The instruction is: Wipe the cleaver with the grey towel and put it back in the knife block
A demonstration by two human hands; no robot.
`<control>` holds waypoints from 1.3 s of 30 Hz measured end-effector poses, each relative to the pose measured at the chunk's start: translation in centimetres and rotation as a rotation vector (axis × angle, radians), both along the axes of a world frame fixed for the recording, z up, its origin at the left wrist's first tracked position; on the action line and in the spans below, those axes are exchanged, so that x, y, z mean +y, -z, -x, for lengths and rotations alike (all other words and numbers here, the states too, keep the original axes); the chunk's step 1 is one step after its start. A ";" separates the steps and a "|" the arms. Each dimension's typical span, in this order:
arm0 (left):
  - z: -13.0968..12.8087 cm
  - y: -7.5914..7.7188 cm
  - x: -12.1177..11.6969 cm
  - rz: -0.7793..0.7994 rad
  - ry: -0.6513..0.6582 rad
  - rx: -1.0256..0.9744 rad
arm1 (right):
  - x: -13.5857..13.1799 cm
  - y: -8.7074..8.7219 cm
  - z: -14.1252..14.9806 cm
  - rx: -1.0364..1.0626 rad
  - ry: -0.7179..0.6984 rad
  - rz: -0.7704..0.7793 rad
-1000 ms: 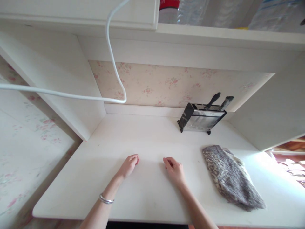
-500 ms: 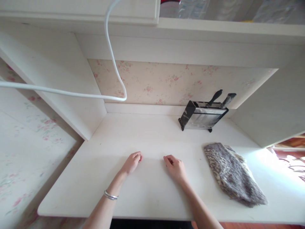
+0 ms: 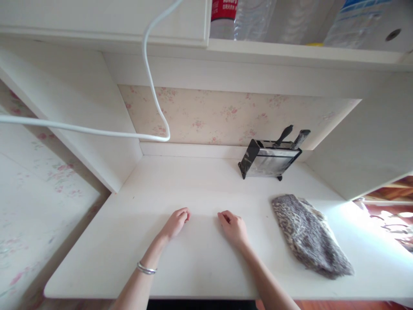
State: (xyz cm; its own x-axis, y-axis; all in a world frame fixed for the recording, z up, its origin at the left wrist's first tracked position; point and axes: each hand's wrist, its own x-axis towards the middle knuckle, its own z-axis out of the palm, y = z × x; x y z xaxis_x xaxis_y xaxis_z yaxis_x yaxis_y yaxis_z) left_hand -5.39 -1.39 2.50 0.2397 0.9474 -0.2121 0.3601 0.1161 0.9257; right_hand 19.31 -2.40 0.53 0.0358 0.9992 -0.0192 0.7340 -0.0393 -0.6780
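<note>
On the white desk top [image 3: 200, 267] rest both of my hands, a short gap between them. My left hand [image 3: 177, 221] is curled into a loose fist, with a silver bangle [image 3: 146, 269] round that wrist. My right hand [image 3: 232, 228] is curled too, and nothing shows in its fingers. A grey-brown furry cloth [image 3: 309, 237] lies flat to the right of my right hand, apart from it. Farther back stands a black and silver knife block [image 3: 271, 161]. Two dark handles [image 3: 284, 135] stick up out of it.
A white cable [image 3: 150, 73] hangs in front of the view at upper left. Overhead, an open shelf [image 3: 290, 51] holds clear plastic bottles [image 3: 254, 19], one with a red label [image 3: 225, 9]. White side panels [image 3: 358, 137] and a floral back wall [image 3: 200, 114] enclose the desk.
The view has tilted up slightly and shifted right, so more of the shelf and its bottles shows. My hands keep the same curled pose on the desk.
</note>
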 end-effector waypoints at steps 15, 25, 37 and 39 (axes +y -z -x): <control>0.4 -0.2 -0.7 0.056 0.039 -0.058 | -0.4 -0.2 -0.1 0.043 -0.005 0.001; 0.3 -0.3 -0.5 0.097 0.052 -0.048 | -0.4 0.3 -0.3 0.038 -0.035 0.003; 0.4 0.2 -0.2 0.069 0.086 0.029 | -0.3 0.6 -0.2 0.000 -0.070 0.004; 0.4 0.0 -0.2 0.073 0.083 0.032 | -0.3 0.6 -0.2 -0.001 -0.075 0.000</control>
State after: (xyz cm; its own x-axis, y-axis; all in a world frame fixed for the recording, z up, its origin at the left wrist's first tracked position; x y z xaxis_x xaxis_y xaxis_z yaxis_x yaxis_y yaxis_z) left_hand -5.77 -1.60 2.50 0.3090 0.9061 -0.2889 0.4007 0.1514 0.9036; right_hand 19.46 -2.71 -0.10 -0.0395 0.9990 -0.0197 0.7359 0.0158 -0.6769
